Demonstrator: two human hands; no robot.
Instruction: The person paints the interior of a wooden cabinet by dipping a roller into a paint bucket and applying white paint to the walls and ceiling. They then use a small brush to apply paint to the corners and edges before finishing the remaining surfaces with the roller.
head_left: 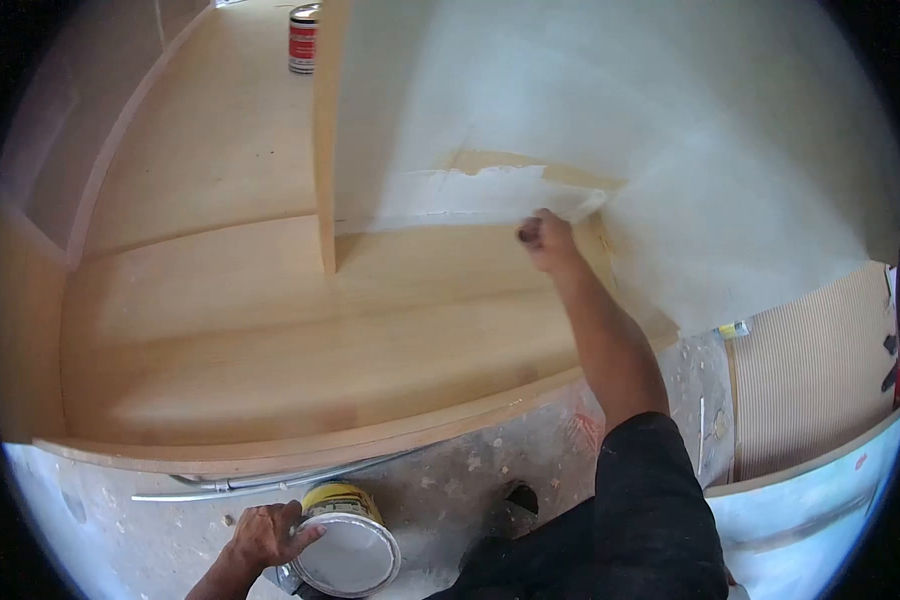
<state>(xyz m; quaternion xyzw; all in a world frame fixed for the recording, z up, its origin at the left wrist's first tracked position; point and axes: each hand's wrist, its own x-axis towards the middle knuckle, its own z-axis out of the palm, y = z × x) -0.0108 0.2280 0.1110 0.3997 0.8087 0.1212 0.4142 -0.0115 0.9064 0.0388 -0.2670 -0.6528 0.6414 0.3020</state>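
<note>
My right hand is closed around a paintbrush, whose dark handle end pokes out of the fist; the bristles are blurred near the inner corner of the wooden cabinet. Just beyond that hand, a band of wet white paint runs along the foot of the pale back panel, with a bare tan strip above it. Low in view, my left hand grips the rim of a yellow-labelled paint bucket, tilted toward me. White paint shows inside it.
A red-labelled can stands on the cabinet's wooden surface, left of an upright divider. Metal conduit lies on the stained concrete floor by the curved front edge. Ribbed board is at the right.
</note>
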